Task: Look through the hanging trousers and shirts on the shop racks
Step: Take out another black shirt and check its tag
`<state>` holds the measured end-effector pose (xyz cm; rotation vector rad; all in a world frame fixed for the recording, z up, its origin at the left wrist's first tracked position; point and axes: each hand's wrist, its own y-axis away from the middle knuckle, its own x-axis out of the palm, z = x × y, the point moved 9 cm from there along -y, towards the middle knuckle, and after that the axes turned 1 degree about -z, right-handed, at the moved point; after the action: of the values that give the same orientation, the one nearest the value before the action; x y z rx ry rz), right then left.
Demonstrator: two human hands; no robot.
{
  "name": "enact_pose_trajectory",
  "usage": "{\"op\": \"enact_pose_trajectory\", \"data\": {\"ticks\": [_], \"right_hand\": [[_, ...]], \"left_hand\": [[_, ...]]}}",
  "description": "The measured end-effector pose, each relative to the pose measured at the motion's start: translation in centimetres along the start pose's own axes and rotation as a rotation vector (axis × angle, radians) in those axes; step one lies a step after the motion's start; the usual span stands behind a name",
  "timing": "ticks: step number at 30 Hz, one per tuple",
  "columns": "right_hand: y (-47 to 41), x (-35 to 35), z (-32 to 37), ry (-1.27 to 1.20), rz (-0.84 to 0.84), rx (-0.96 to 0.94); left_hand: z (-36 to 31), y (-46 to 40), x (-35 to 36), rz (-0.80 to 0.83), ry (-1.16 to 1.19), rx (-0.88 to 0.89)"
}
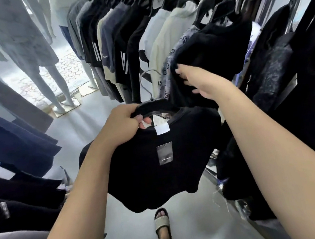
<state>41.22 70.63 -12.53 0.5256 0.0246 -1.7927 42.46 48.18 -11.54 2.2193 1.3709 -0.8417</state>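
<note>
My left hand (123, 126) grips the black hanger (155, 105) of a black T-shirt (149, 179) held off the rack in front of me; a grey price tag (165, 153) and a white label hang at its collar. My right hand (197, 81) reaches forward with fingers spread against a black shirt (213, 50) still hanging on the rack, pushing it aside next to a grey patterned garment (170, 66). Along the same rack hang several shirts (116, 45) in black, white, cream and grey.
Dark folded or hanging trousers (13, 139) fill the left side. Two pale mannequins (26, 45) stand by the bright shop entrance at the back left. More dark clothes (276, 70) hang at the right. A sandalled foot (161, 220) stands on the grey floor below.
</note>
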Motion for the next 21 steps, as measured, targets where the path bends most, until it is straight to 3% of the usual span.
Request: {"op": "enact_pose_trajectory", "data": {"ticks": [4, 14, 21], "right_hand": [[0.3, -1.8, 0.3, 0.129, 0.050, 0.017], [3.9, -11.3, 4.8, 0.185, -0.509, -0.220], [2.7, -15.3, 4.3, 0.156, -0.470, -0.122]], "left_hand": [[-2.8, -2.2, 1.1, 0.003, 0.032, 0.051], [-10.1, -11.3, 3.9, 0.043, 0.095, 0.143], [-17.3, -16.4, 6.9, 0.094, 0.248, 0.207]]}}
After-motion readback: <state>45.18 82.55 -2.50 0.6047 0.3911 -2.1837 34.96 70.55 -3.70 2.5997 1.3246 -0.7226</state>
